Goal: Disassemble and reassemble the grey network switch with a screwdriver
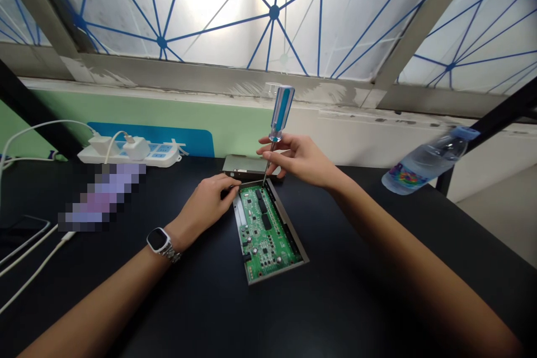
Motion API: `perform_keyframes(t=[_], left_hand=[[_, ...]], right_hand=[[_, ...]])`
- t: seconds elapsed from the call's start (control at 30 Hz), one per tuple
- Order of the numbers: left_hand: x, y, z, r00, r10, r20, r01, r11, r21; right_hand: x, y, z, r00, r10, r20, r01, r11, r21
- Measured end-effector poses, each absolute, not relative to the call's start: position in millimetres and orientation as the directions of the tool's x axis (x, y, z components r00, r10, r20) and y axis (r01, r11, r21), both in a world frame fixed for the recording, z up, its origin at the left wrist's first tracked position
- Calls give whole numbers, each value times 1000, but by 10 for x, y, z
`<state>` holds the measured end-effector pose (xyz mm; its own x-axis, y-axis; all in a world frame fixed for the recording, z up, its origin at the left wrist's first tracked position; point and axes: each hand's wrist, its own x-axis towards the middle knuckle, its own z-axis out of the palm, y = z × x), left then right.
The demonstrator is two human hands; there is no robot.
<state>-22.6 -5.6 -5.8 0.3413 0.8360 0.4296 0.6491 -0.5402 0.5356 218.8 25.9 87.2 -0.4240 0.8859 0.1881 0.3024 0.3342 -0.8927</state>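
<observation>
**Right hand point(302, 161) pinches a blue-and-clear plastic screwdriver point(282, 113), tip at a green circuit board point(264, 235).**
Left hand point(204, 207) curls at the board's grey metal tray point(291, 224), grip unclear, on a black bench point(356, 291).

An electronics workshop: a black workbench point(356, 302), a plugged-in power strip point(168, 160), an exposed circuit board point(264, 229).

No readable text, green circuit board point(264, 235) markings too small, water bottle label point(406, 175) apparently too blurred
</observation>
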Motion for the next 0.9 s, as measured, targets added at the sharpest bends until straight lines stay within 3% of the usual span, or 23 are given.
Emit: perform_keyframes(t=[0.1,0.33,0.57,0.77,0.9], left_hand=[[-227,-52,-63,343,835,431,653,-542,530],[-228,-55,-72,341,831,439,656,-545,522],[-219,-62,-52,329,852,408,678,-514,525],[-208,-78,-22,333,853,402,672,-513,533],[-213,-75,-32,328,852,408,679,-513,526]], right_hand=[[2218,263,892,-466,869,168,296,332,-896],[2192,304,777,-362,890,278,315,397,-862],[2164,253,841,-468,860,204,276,361,-891],[2174,310,759,-345,886,311,297,417,-859],[2201,277,842,-413,880,235,306,378,-874]])
